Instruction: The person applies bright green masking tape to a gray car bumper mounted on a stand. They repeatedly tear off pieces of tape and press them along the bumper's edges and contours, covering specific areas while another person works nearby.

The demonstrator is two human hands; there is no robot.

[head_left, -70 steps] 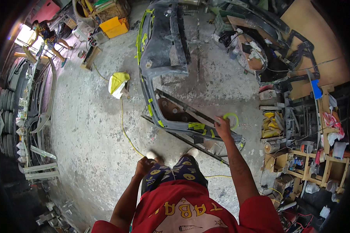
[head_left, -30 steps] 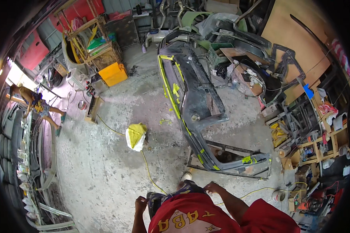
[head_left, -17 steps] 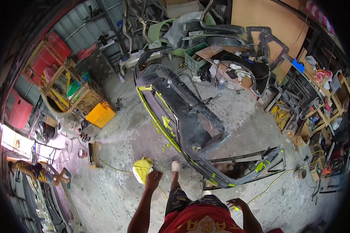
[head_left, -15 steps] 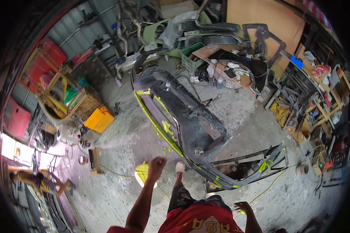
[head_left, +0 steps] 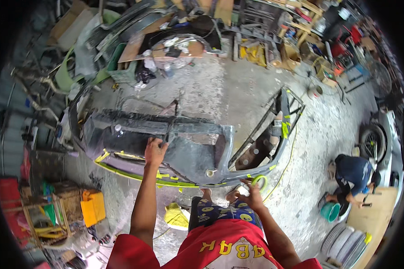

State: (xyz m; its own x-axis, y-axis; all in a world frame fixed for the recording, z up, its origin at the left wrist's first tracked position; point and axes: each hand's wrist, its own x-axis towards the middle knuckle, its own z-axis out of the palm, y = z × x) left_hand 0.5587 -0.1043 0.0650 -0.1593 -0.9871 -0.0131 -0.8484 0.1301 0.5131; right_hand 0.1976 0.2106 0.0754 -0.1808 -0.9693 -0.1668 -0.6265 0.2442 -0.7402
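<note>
**A:** What surrounds the work area?

**B:** A stained concrete floor [head_left: 238,89]. At the lower left stands a yellow plastic crate [head_left: 93,207] beside a cluttered wooden rack [head_left: 45,215]. A yellow cloth [head_left: 175,215] lies crumpled on the floor near the bottom centre.

**A:** And farther off?

**B:** At the top, flat wooden boards [head_left: 166,47] sit among piled scrap panels. On the right, a crouching person in dark blue [head_left: 352,172] bends beside a teal bucket [head_left: 330,211], with a black tyre [head_left: 371,141] just behind them. White stacked plates or discs [head_left: 343,240] rest at the lower right.
</note>
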